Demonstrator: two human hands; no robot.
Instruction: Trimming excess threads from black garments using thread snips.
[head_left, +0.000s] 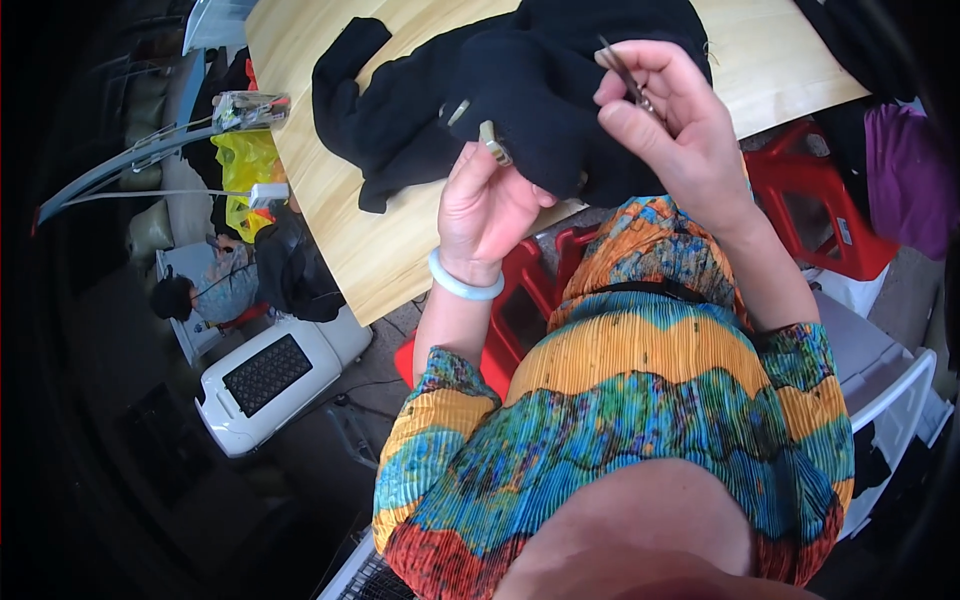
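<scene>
A black knitted garment (440,85) lies bunched on the table, one sleeve-like part stretching to the left. My left hand (490,215) is closed on its near edge, thumb beside a pale toggle-like button (490,140); some fingers are hidden by the cloth. A second pale piece (459,112) shows on the garment a little farther off. Over the garment's right part, my right hand (672,125) is raised, closed around small dark thread snips (622,72) with a thin tip pointing up and left. The tip is apart from the pale button.
Under the pale wooden table (375,255) stand red plastic stools (820,200). A yellow bag (245,165) and a lamp arm (130,165) are by its left edge. A white machine (285,385) sits lower left; another person (215,285) is beyond. Purple cloth (905,175) hangs at right.
</scene>
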